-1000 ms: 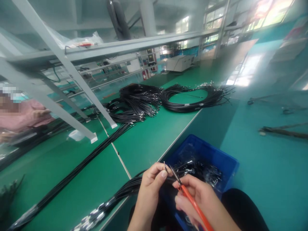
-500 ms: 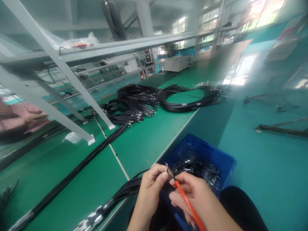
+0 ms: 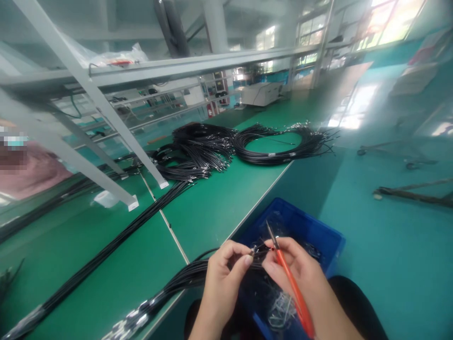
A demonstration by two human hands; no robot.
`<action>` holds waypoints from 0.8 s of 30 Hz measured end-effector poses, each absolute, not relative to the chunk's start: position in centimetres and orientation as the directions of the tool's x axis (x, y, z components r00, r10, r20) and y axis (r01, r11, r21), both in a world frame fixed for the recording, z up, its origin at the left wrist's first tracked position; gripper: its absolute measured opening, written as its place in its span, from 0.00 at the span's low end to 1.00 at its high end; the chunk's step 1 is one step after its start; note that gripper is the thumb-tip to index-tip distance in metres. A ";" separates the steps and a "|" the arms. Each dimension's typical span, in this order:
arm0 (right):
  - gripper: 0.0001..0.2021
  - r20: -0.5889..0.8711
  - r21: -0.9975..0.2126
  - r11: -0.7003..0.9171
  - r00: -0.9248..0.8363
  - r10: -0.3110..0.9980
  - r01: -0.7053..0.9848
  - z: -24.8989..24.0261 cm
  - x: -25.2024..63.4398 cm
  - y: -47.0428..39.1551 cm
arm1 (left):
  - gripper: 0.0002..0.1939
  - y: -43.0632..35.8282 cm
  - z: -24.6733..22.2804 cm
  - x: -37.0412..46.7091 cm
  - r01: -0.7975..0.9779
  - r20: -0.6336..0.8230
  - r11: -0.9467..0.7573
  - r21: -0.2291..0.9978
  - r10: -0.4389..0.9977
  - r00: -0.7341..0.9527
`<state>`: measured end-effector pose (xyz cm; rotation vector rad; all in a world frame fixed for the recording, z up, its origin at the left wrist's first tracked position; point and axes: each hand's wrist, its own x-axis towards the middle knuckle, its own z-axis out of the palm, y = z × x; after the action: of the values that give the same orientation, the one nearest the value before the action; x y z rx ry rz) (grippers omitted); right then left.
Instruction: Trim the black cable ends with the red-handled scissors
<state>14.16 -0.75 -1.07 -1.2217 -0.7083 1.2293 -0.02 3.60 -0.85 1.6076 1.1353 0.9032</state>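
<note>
Your tool [image 3: 293, 288], lower right of centre, has an orange-red handle; the small fitting [image 3: 254, 250] beside it shows silvery. Your bin [image 3: 314, 219] is deep blue, your counter [image 3: 212, 212] green with a pale edge. Mid-frame, the coiled cables [image 3: 265, 159] are black, silvery-ended. The right-hand floor [image 3: 389, 245] is teal.

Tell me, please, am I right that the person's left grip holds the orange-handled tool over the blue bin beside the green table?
Not quite: it is the right grip, not the left, that holds the orange-handled tool, as the head view shows. The tool is indeed over the blue bin beside the green table.
</note>
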 end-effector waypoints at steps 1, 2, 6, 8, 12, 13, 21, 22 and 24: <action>0.17 -0.154 -0.956 -0.062 0.308 0.939 -0.287 -1.1 14.2 -0.7 | 0.05 3.4 -0.8 0.1 0.307 0.070 -0.160 0.938 0.956 0.285; 0.17 -0.125 -0.963 -0.031 0.342 0.931 -0.268 -1.1 14.1 -0.7 | 0.05 3.2 -0.6 0.3 0.348 0.094 -0.190 0.918 0.957 0.275; 0.16 -0.056 -0.957 0.072 0.418 0.907 -0.283 -1.3 13.8 -0.5 | 0.05 2.5 -0.4 0.8 0.442 0.164 -0.279 0.853 0.946 0.281; 0.16 -0.046 -0.948 0.096 0.432 0.901 -0.302 -1.3 13.7 -0.4 | 0.05 2.3 -0.4 1.0 0.457 0.180 -0.305 0.835 0.938 0.297; 0.18 -0.082 -0.945 0.074 0.449 0.890 -0.319 -0.7 13.3 -0.3 | 0.06 1.9 -0.6 1.3 0.458 0.194 -0.319 0.830 0.934 0.299; 0.17 -0.081 -0.943 0.076 0.446 0.891 -0.323 -0.6 13.2 -0.3 | 0.06 1.8 -0.6 1.4 0.448 0.189 -0.306 0.840 0.939 0.286; 0.17 -0.074 -0.852 0.115 0.335 0.939 -0.511 -1.5 12.0 -0.6 | 0.07 2.0 -0.1 1.6 0.164 0.038 -0.075 0.984 0.975 0.219; 0.17 -0.079 -0.832 0.112 0.317 0.945 -0.543 -1.6 12.0 -0.6 | 0.07 2.1 0.1 1.6 0.138 0.032 -0.065 0.988 0.973 0.228; 0.15 -0.095 -0.807 0.107 0.306 0.947 -0.581 -1.7 12.0 -0.5 | 0.07 2.1 0.3 1.6 0.112 0.026 -0.055 0.992 0.969 0.246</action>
<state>12.02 -0.51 -1.74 -0.8718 -0.5182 1.2021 1.57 2.08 0.29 1.4321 1.0877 0.9954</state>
